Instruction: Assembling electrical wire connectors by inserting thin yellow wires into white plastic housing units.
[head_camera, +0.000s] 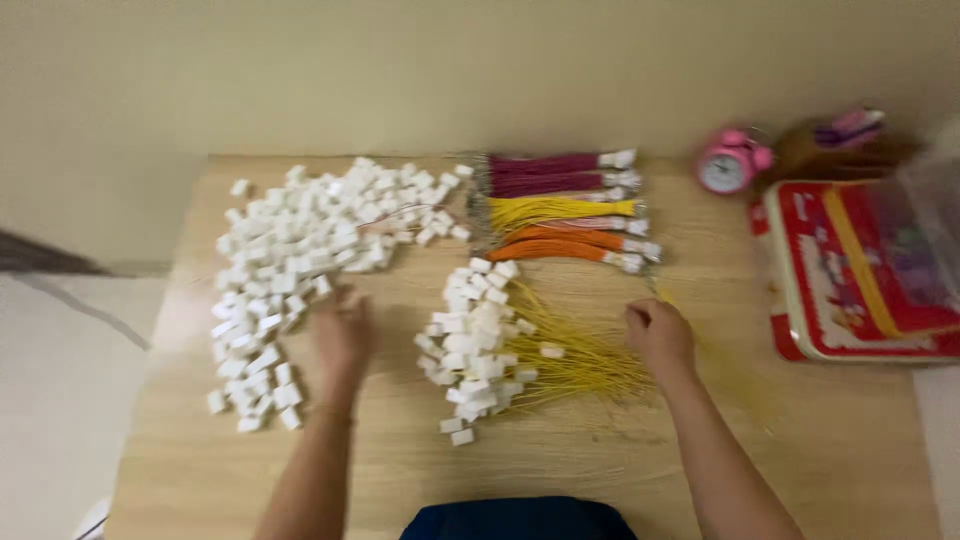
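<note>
Wooden table (600, 470) against a plain wall, left hand (342, 335) blurry, can't tell its grip, reaching by the big pile of white connectors (300, 250) on the left, right hand (658, 335) closed at the tips of the yellow wires (575, 360), probably pinching one off the near pile.

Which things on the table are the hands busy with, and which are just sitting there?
Busy with:
- left hand at the pile of loose white connectors
- right hand at the yellow wires with white connectors
- bundles of maroon, yellow and orange wires, close by

Just sitting there:
- pink alarm clock
- red tin box
</note>
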